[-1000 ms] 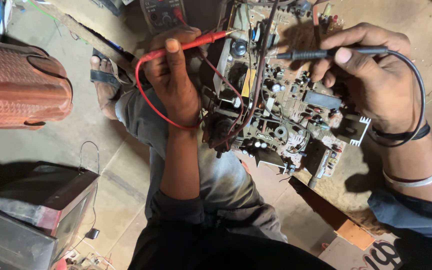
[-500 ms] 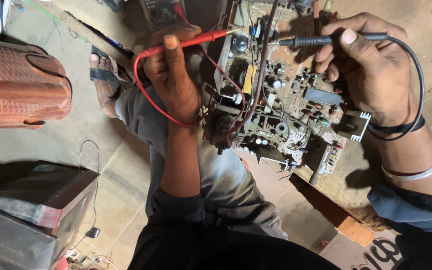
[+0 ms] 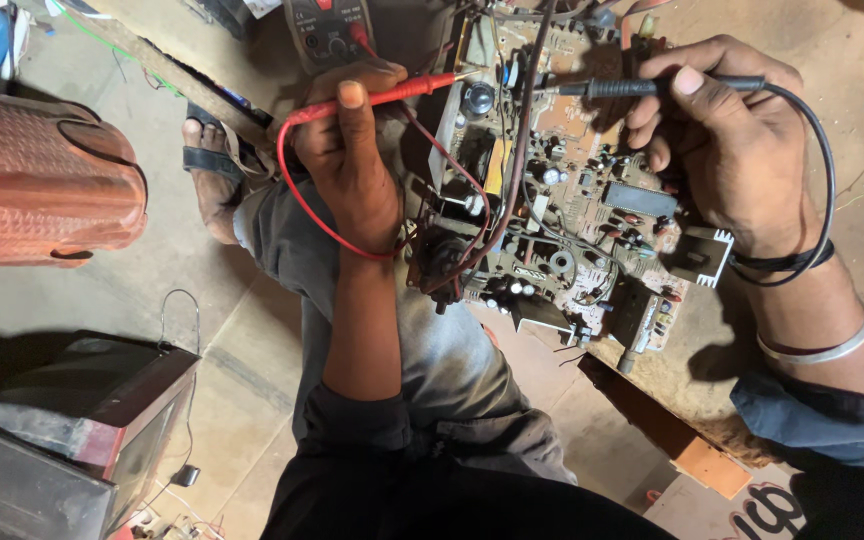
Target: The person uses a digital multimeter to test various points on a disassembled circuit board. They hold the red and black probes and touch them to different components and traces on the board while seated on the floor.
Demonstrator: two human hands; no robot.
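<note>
- Red was the probe [image 3: 382,98] that our left hand [image 3: 352,165] pinched, with the thumb laid along its top and the other fingers curled under it; its long axis ran nearly level across the view, tip pointing right toward the upper edge of the circuit board [image 3: 562,200].
- Our right hand [image 3: 732,150] gripped the black probe [image 3: 652,87] between thumb and bent fingers, the shaft also lying almost level, its metal tip pointing left at the same upper part of the board, so the two tips faced each other, a little apart.
- We saw the red lead [image 3: 302,200] loop down around our left wrist, while the black lead [image 3: 822,180] curved around the back of our right hand to the wrist.
- We saw the board as tan and crowded with dark parts, wires and a finned metal heat sink [image 3: 700,255], propped tilted on a worn wooden table [image 3: 832,40] and against our knee.
- Beyond our left hand, a meter with a dial [image 3: 330,30] lay at the top edge.
- Farther left stood a reddish woven stool [image 3: 42,180], and a dark television casing [image 3: 62,440] sat on the floor below it.
</note>
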